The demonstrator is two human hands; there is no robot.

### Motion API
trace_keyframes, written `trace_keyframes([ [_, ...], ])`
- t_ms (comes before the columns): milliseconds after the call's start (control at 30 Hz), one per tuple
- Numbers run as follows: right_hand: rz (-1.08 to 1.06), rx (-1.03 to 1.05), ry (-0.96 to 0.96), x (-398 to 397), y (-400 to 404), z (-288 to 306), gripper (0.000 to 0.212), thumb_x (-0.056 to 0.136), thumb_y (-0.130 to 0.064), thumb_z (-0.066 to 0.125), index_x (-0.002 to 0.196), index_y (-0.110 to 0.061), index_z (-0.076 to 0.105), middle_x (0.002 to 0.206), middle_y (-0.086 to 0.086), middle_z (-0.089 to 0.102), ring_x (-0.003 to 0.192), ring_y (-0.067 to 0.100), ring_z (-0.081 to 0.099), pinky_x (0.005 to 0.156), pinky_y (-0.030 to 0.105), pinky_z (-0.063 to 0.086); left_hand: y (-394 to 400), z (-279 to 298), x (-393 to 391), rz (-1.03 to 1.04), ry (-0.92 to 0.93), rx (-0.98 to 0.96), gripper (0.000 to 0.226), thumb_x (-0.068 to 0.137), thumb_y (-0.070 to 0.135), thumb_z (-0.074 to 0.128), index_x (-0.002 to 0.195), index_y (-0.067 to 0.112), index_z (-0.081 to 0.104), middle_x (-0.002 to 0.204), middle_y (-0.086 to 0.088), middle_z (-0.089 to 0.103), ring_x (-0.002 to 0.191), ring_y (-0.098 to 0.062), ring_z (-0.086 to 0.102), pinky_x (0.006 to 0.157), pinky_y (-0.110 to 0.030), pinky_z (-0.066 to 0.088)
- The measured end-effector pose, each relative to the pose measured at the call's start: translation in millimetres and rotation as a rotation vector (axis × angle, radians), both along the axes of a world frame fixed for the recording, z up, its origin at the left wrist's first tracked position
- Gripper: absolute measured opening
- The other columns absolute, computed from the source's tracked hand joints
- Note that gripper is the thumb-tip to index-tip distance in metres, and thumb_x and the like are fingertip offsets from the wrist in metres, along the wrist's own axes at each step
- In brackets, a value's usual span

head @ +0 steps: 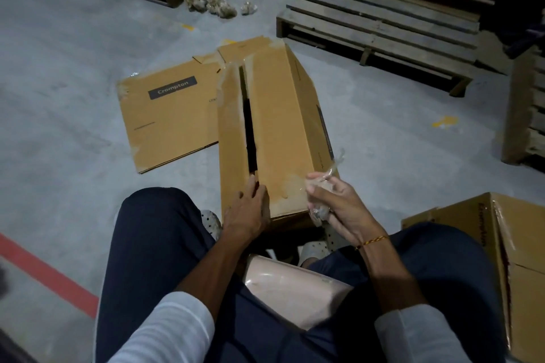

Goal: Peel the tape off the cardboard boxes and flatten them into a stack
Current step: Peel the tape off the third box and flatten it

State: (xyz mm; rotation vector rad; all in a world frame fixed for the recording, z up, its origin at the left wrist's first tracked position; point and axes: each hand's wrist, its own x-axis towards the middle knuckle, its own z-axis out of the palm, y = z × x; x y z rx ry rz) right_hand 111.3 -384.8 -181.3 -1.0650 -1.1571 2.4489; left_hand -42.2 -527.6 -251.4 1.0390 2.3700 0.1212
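While a seated person's left hand (246,209) rests on the near end of the upright box (274,132) with fingers at its open seam, the right hand (330,203) — just right of the box — clutches what looks like balled tape (320,200). Left of the box lies a flattened box (171,121). Next, probably — collapse it.

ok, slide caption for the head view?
Left hand steadies the cardboard box; right hand grips peeled tape.
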Motion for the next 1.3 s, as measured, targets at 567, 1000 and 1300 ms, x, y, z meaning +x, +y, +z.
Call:
trace_keyframes([
  [567, 0.146, 0.445, -0.378, -24.1, 0.5, -26.2, 0.033, 0.093, -0.003, 0.062, 0.114, -0.027, 0.070, 0.081, 0.002, 0.064, 0.055, 0.011, 0.051, 0.048, 0.023, 0.040, -26.6, -22.8, -55.9, 0.240, 0.182, -0.289, 0.045, 0.103, 0.037, 0.042, 0.144, 0.019, 0.042, 0.161, -0.035, -0.008, 0.151, -0.047, -0.011, 0.123, -0.052, -0.003],
  [1000, 0.278, 0.877, -0.657, -61.1, 6.1, -47.8, 0.064, 0.103, -0.046, 0.033, 0.058, -0.017, 0.068, 0.063, -0.002, 0.069, 0.070, 0.021, 0.065, 0.081, 0.041, 0.054, 22.5, -40.2, -86.0, 0.097, -0.077, -0.027, 0.070, 0.104, 0.051, 0.039, 0.161, 0.027, 0.006, 0.166, -0.015, 0.017, 0.154, -0.035, 0.010, 0.125, -0.051, 0.012],
  [1300, 0.411, 0.633, -0.337, -66.4, 12.1, -37.4, 0.052, 0.105, -0.025, 0.048, 0.149, -0.047, 0.029, 0.142, -0.006, 0.041, 0.121, 0.010, 0.048, 0.094, 0.029, 0.045, 39.4, -33.3, -94.3, 0.064, -0.100, 0.024, 0.046, 0.103, 0.052, 0.038, 0.131, 0.021, 0.059, 0.131, -0.010, 0.060, 0.121, -0.029, 0.055, 0.108, -0.052, 0.041],
])
